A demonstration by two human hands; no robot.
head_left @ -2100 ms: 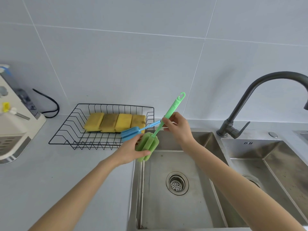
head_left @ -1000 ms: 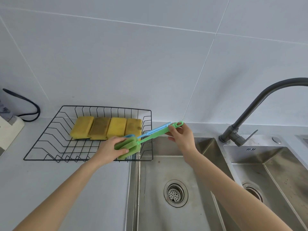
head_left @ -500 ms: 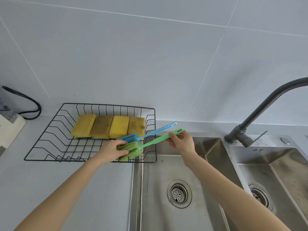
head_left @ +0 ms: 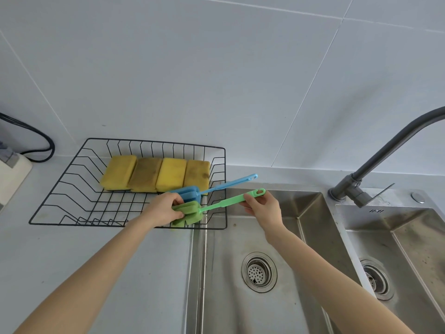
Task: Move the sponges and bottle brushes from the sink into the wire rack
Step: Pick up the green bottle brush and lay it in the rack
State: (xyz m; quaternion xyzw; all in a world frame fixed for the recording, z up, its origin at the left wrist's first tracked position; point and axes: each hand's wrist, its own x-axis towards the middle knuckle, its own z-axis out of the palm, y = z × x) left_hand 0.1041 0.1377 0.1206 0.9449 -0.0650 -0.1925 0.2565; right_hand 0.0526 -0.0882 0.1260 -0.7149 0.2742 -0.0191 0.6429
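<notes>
A black wire rack (head_left: 60, 186) stands on the counter left of the sink (head_left: 240, 237). Several yellow sponges (head_left: 156, 175) lie in a row at its back. The blue bottle brush (head_left: 216, 188) rests in the rack's right end, its handle sticking out over the rim. My left hand (head_left: 163, 208) grips the foam head of the green bottle brush (head_left: 192, 213) inside the rack's front right corner. My right hand (head_left: 261, 206) pinches the far end of the green handle, above the sink's left edge.
The double steel sink has a drain (head_left: 258, 271) in the left basin and another (head_left: 375, 280) in the right one. A dark faucet (head_left: 375, 169) rises at the right. A black cable (head_left: 36, 141) and a white appliance (head_left: 9, 174) sit at far left.
Both brushes went from above the sink down into the rack's right end. The blue one now lies apart from the green one, which both hands still hold lower in the rack.
</notes>
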